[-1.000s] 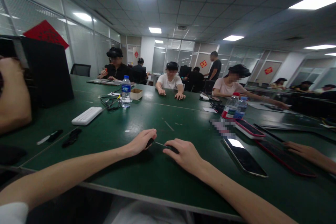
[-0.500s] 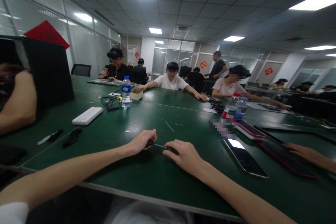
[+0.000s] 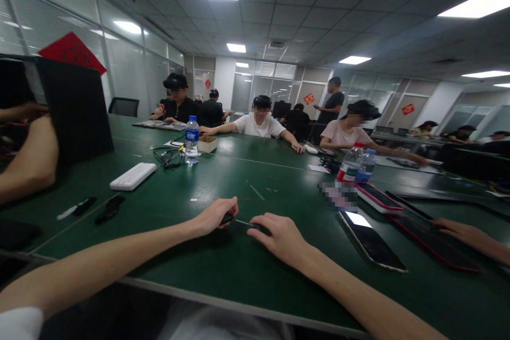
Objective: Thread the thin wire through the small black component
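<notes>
My left hand (image 3: 215,215) rests on the green table (image 3: 239,271), fingers closed round the black handle of a small tool. A thin metal shaft (image 3: 241,221) runs from it across to my right hand (image 3: 279,236). The right hand's fingers are curled over a small dark piece at the shaft's other end; what that piece is stays hidden under the fingers. Both hands lie close together near the table's front edge.
A dark phone (image 3: 370,241) lies right of my hands, with red-cased phones (image 3: 376,196) and bottles (image 3: 350,164) beyond. Another person's hand (image 3: 466,234) rests at far right. A white case (image 3: 133,176), small black tools (image 3: 108,208), a water bottle (image 3: 192,139) and seated people are farther off.
My hands have barely moved. The person in white across the table has spread both arms outward, and the arm at far left has dropped lower.
</notes>
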`<state>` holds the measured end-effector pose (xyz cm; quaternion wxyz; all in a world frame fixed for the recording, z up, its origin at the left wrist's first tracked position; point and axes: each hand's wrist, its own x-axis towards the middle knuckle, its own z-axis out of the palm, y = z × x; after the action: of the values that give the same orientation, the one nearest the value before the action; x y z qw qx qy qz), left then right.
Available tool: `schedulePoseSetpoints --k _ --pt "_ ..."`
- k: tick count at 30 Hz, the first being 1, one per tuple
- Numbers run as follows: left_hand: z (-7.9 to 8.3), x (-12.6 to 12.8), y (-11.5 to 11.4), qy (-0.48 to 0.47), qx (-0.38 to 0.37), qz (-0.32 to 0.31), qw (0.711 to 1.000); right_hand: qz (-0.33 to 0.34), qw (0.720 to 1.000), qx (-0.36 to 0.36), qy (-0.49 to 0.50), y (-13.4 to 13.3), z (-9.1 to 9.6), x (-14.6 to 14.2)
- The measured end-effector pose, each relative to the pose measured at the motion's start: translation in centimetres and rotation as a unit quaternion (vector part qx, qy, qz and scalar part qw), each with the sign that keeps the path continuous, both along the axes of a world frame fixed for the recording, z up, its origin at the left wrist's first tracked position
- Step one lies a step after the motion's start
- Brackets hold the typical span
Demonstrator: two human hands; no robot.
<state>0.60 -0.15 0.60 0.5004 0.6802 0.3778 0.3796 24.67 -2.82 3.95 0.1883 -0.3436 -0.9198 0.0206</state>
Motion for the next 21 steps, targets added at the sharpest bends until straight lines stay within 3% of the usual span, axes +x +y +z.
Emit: schedulePoseSetpoints --k 21 --pt "0.8 0.2 -0.7 0.066 0.054 0.004 0.996 -0.034 0.999 0.013 0.01 -0.11 -0.01 -0.18"
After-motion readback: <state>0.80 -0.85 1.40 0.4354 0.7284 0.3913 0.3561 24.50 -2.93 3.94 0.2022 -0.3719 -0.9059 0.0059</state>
